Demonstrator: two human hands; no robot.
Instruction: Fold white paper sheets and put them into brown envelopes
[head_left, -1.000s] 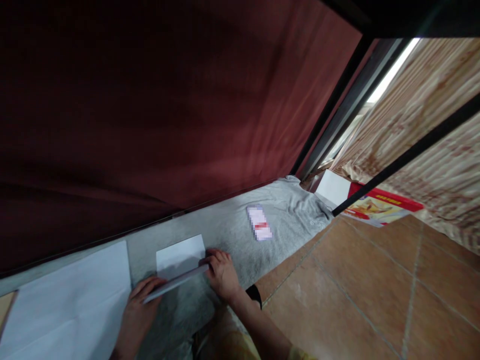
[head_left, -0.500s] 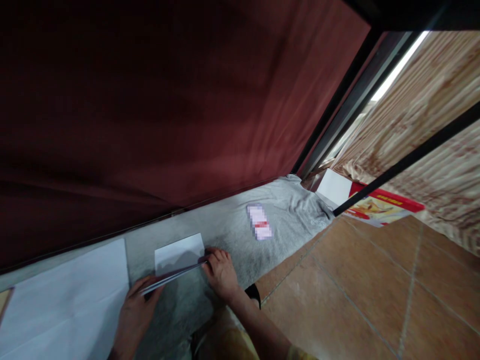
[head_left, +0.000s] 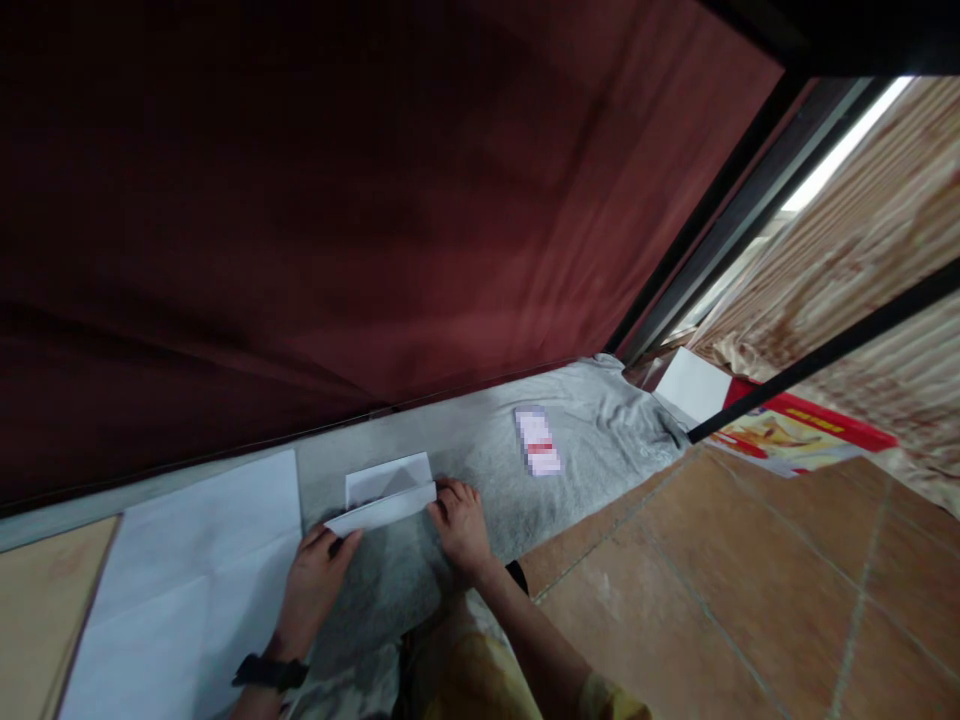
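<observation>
Left hand (head_left: pixel 319 570) and right hand (head_left: pixel 459 520) each pinching an end of a folded white paper (head_left: pixel 386 492), on a grey cloth (head_left: pixel 480 460), large white sheet (head_left: pixel 195 580) just beside.

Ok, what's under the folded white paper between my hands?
The folded paper lies on a grey cloth spread over the floor, with the left hand and right hand at its ends. Whatever lies between paper and cloth, or beneath the cloth there, is covered.
</observation>
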